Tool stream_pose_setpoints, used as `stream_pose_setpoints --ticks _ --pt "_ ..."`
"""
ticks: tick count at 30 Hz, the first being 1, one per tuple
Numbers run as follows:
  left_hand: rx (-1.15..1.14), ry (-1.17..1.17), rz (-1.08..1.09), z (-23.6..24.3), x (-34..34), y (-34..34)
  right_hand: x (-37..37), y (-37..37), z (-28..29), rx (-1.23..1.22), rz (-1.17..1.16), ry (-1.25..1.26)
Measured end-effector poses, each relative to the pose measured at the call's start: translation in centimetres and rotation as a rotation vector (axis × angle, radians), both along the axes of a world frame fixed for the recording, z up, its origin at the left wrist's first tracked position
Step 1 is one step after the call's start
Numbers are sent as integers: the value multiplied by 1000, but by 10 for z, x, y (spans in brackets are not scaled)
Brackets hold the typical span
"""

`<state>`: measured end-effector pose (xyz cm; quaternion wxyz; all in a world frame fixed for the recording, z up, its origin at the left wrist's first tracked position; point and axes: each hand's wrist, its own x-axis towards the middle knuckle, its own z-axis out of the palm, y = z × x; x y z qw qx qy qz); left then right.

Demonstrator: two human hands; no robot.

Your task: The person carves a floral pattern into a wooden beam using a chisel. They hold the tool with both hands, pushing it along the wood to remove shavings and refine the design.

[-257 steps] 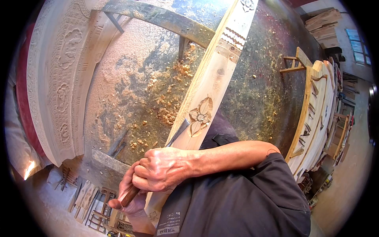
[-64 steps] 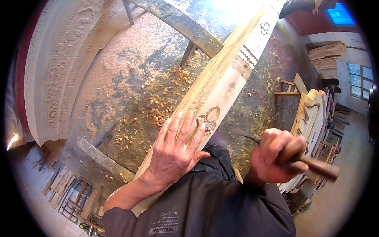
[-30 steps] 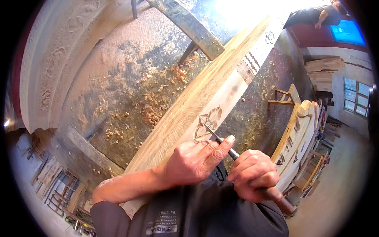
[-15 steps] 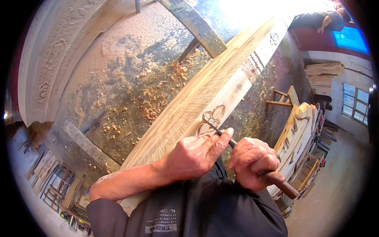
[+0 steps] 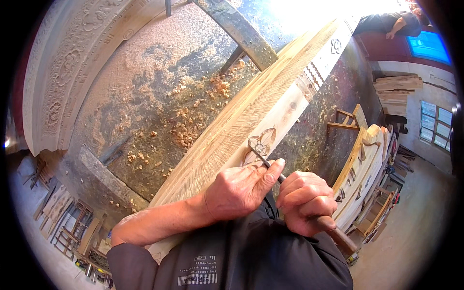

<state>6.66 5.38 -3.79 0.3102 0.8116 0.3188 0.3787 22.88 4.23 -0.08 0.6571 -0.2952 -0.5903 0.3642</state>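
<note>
A long pale wooden beam runs diagonally away from me, carved with a four-petal flower and zigzag bands. The tip of a chisel rests in the flower. My right hand is closed round its wooden handle, which sticks out below the fist. My left hand lies over the beam, thumb and fingers pressed against the blade near the tip; its fingertips are partly hidden.
A carved panel stands at left. A trestle meets the beam; wood shavings lie on the floor. Several tools lie on a bench at right. Another person is at the beam's far end; planks are stacked by the wall.
My left hand, earlier spread flat on the beam, has closed onto the blade. The chisel has swung in from the right onto the flower. Over the last half second little has moved.
</note>
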Motion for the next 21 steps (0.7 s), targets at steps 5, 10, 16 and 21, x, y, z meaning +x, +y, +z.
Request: stream_pose_setpoints --ticks 5,10,16,21 --pt "-10 4 2 1 1 1 -7 1 -3 -34 -74 30" --pt "-56 53 -47 5 1 4 -4 5 -4 -127 -124 149" --pt "-42 78 -48 2 5 3 1 -5 -8 -214 -159 248" --pt "126 26 23 3 -5 -3 -15 -13 8 -218 -89 365"
